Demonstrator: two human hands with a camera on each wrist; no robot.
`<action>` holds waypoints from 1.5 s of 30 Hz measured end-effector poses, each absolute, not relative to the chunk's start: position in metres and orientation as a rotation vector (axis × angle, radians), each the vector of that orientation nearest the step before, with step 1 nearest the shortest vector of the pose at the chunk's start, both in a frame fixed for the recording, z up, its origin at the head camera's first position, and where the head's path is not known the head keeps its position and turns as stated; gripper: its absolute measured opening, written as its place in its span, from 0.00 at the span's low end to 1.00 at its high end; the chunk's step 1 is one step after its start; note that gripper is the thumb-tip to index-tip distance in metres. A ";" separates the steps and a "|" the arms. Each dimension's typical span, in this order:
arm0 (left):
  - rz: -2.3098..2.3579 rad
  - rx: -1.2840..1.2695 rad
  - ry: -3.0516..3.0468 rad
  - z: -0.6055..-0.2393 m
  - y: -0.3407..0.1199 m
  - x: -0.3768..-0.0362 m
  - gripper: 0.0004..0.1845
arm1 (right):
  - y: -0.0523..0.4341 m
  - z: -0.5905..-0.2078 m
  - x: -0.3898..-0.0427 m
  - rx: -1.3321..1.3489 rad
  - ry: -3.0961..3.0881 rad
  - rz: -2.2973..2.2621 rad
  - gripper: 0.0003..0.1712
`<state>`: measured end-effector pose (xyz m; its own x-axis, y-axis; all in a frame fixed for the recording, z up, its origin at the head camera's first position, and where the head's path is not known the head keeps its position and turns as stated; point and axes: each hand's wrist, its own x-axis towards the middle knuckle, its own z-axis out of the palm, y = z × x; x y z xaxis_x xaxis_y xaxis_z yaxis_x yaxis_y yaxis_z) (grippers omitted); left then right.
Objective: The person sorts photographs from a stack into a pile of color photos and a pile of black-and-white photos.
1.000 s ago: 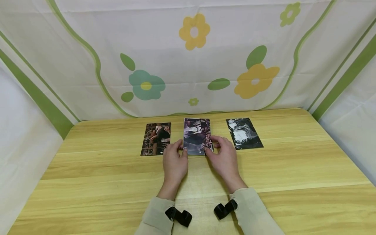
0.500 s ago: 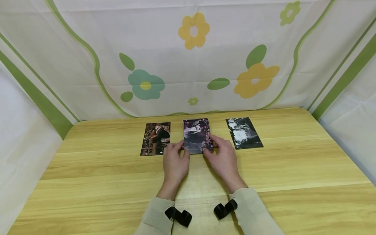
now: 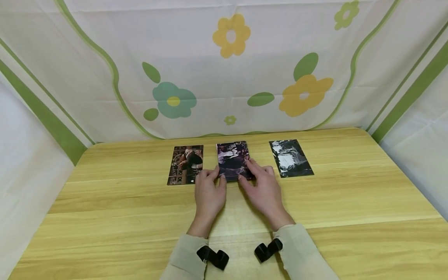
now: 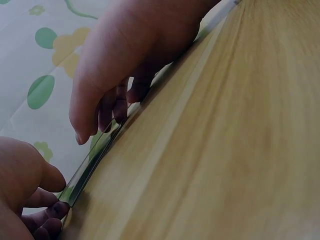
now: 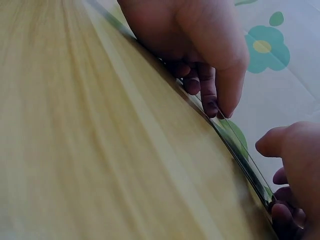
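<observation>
Lying nearest, behind the hands, are pale sleeves [image 3: 183,260] fitted with black wrist devices [image 3: 212,258]. The middle picture card [image 3: 231,155], on which a white-clad figure before a crowd is printed sideways, is located between the two sets of fingertips, just beyond the palms. It is held at its near left corner by the left hand [image 3: 210,192] and at its near right part by the right hand [image 3: 263,190], each with thumb and forefinger narrowly spaced. More than one layer may be present, though in the dim wrist views this cannot be settled. On the wooden table [image 3: 115,217], a brown-toned picture card [image 3: 185,163] is placed forward and left of the left hand, and a black-and-white picture card [image 3: 291,158] forward and right of the right hand. Farthest from both, a white cloth [image 3: 210,77] is seen, printed with flowers [image 3: 175,93].
</observation>
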<state>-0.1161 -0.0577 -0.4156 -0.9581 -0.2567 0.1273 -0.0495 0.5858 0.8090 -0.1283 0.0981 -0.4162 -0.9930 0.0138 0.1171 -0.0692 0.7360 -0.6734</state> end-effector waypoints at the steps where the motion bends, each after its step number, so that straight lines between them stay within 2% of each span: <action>1: -1.303 0.251 -2.586 -0.416 -0.058 -0.116 0.23 | 0.098 -0.416 -0.128 0.045 -2.825 1.102 0.38; 16: -1.302 0.215 -2.568 -0.418 -0.059 -0.118 0.28 | 0.101 -0.418 -0.131 -0.049 -2.755 1.316 0.46; 28: -1.325 0.191 -2.641 -0.416 -0.063 -0.116 0.42 | 0.102 -0.415 -0.132 -0.130 -2.770 1.403 0.50; 45: -1.330 0.162 -2.596 -0.414 -0.063 -0.115 0.39 | 0.104 -0.416 -0.135 -0.124 -2.770 1.459 0.50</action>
<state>-0.1154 -0.0633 -0.4142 -0.9698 -0.1968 0.1439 0.0018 0.5845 0.8114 -0.1351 0.1037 -0.4161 -0.9968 0.0740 -0.0298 0.0664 0.5634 -0.8235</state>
